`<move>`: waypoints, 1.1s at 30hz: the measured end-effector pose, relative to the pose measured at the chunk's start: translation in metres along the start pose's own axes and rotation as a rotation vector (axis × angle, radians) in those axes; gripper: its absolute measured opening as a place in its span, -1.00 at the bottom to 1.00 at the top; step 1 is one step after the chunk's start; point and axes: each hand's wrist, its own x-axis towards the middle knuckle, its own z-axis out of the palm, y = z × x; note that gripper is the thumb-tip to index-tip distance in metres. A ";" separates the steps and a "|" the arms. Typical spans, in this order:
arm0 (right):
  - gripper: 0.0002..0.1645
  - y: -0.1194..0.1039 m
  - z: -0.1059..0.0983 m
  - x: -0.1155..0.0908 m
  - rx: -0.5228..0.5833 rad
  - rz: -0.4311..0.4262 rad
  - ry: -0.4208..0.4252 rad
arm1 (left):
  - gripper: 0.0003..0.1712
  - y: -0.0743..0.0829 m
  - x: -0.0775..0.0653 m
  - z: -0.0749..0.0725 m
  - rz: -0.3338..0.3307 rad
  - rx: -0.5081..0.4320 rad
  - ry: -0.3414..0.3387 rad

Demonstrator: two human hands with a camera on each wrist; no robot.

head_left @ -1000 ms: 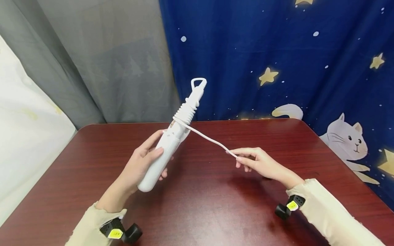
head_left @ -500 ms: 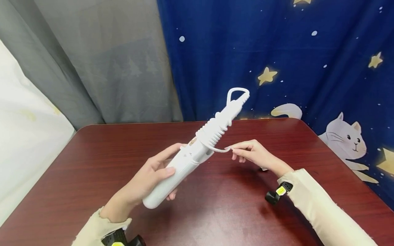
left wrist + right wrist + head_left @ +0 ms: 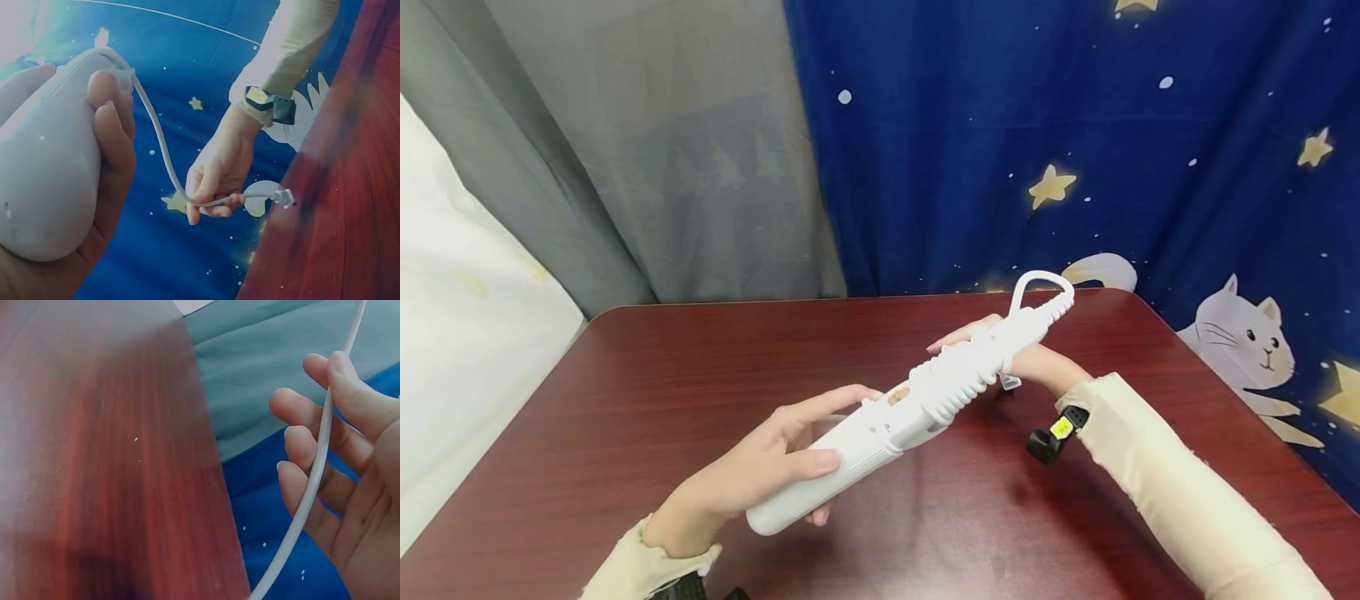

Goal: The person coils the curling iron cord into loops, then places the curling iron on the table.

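My left hand (image 3: 767,458) grips the thick end of a white wand-shaped appliance (image 3: 827,479), which is tilted up to the right above the table. Its white power cord (image 3: 958,379) is wound in several turns round the narrower part, and a loop stands at the far tip. Behind that part is my right hand (image 3: 1041,367), partly hidden in the head view. In the right wrist view its thumb and index finger pinch the loose cord (image 3: 315,469), which runs across the other fingers. A white plug (image 3: 284,199) hangs at the cord's end, beyond the right hand.
A dark red wooden table (image 3: 700,367) lies beneath both hands. Behind it hang a grey curtain (image 3: 700,167) and a blue curtain (image 3: 940,125) with stars and a cat. White cloth (image 3: 467,317) hangs at the left.
The appliance has swung right and tilted lower in my left hand. My right hand, holding the cord, has gone from its right side to behind it, and the loose cord has drawn close.
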 end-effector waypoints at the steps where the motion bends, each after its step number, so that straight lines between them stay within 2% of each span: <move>1: -0.79 -0.001 0.000 0.005 0.046 -0.004 -0.039 | -0.47 0.000 0.000 0.000 -0.004 -0.001 -0.007; 3: -0.72 -0.002 0.000 0.014 0.115 -0.002 -0.097 | -0.48 -0.001 -0.001 0.000 -0.003 0.001 -0.029; 7: -0.74 -0.003 -0.002 0.028 0.173 0.021 -0.118 | -0.48 -0.002 -0.002 -0.003 -0.004 -0.005 -0.077; 13: -0.75 -0.015 -0.008 0.039 0.135 0.038 -0.147 | -0.46 -0.007 -0.004 -0.010 -0.015 -0.015 -0.169; 20: -0.79 -0.028 -0.013 0.048 0.115 -0.005 -0.195 | -0.45 -0.013 -0.007 -0.014 -0.087 0.052 -0.233; 25: -0.82 -0.034 -0.015 0.051 0.092 0.032 -0.263 | -0.46 -0.016 -0.009 -0.017 -0.171 0.144 -0.255; 29: -0.81 -0.041 -0.017 0.053 0.069 0.052 -0.326 | -0.48 -0.020 -0.012 -0.019 -0.230 0.179 -0.286; 33: -0.83 -0.052 -0.022 0.053 0.015 0.054 -0.326 | -0.50 -0.025 -0.014 -0.020 -0.275 0.194 -0.277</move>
